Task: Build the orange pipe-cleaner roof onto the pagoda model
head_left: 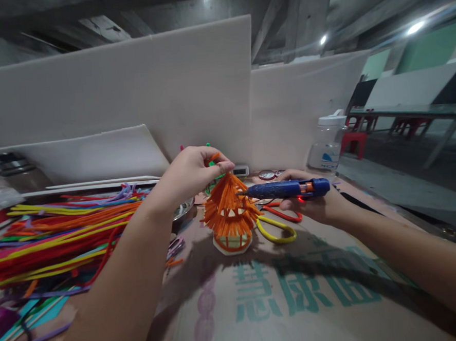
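A small pagoda model (230, 204) stands upright on the cardboard, with two tiers of orange pipe-cleaner roof over a pale base. My left hand (199, 167) is closed at its peak; a short orange pipe-cleaner piece (215, 156) shows between the fingers, and the thumb meets the roof tip. In my right hand (311, 201) is a blue hot glue gun (279, 189), its nozzle pointing left at the upper roof. Whether the nozzle touches the roof, I cannot tell. Scissors with yellow and red handles (277, 235) lie just right of the model.
Many coloured pipe cleaners (62, 232) lie at the left. A metal bowl (184, 208) sits behind the left forearm. White boards (130, 94) stand along the back. A clear plastic bottle (326, 141) stands at the back right, a dark flask (19, 170) at the far left.
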`<action>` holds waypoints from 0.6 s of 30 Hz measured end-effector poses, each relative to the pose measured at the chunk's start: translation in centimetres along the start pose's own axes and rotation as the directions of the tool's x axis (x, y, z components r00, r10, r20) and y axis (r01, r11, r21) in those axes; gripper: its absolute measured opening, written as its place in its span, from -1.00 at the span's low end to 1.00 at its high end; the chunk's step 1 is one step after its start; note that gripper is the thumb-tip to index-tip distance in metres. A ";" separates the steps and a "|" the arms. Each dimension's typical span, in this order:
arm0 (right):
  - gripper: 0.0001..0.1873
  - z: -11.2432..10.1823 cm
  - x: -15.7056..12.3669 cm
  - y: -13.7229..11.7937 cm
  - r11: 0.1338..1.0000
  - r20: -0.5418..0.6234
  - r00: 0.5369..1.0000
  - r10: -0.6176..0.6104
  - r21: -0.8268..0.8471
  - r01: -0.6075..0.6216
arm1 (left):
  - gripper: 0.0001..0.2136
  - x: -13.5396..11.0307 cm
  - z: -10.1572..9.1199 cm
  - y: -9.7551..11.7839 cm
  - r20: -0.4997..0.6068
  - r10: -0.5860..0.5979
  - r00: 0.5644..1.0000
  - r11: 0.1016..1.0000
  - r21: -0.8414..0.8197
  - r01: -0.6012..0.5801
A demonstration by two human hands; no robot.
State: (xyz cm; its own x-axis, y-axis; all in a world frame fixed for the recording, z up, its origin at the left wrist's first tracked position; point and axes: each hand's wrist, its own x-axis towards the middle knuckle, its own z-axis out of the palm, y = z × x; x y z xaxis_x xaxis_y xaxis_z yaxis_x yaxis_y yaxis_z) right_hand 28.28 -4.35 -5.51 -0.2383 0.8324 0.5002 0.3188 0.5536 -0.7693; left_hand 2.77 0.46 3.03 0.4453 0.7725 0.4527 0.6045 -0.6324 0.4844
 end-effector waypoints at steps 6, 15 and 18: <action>-0.52 -0.1 -0.1 -0.6 1.000 -0.007 1.000 0.005 -0.011 -0.005 | -0.78 -0.1 0.0 0.4 -0.007 0.019 1.000 1.000 0.021 -0.019; -0.46 0.0 0.0 -0.9 0.997 -0.075 0.996 -0.051 -0.052 0.047 | -0.76 -0.3 0.0 0.7 0.003 0.016 1.000 1.000 0.020 -0.016; -0.47 0.0 -0.1 -1.1 0.997 -0.083 0.995 -0.049 -0.062 0.043 | -0.77 -0.4 0.0 0.9 0.006 0.018 1.000 1.000 0.010 -0.018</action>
State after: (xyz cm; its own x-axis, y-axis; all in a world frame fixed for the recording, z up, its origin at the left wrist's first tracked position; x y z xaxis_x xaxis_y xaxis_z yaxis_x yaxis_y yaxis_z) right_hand 27.95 -5.03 -4.66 -0.1766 0.8037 0.5682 0.3645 0.5896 -0.7207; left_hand 3.16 -0.38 3.26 0.4605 0.7611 0.4568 0.6027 -0.6459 0.4686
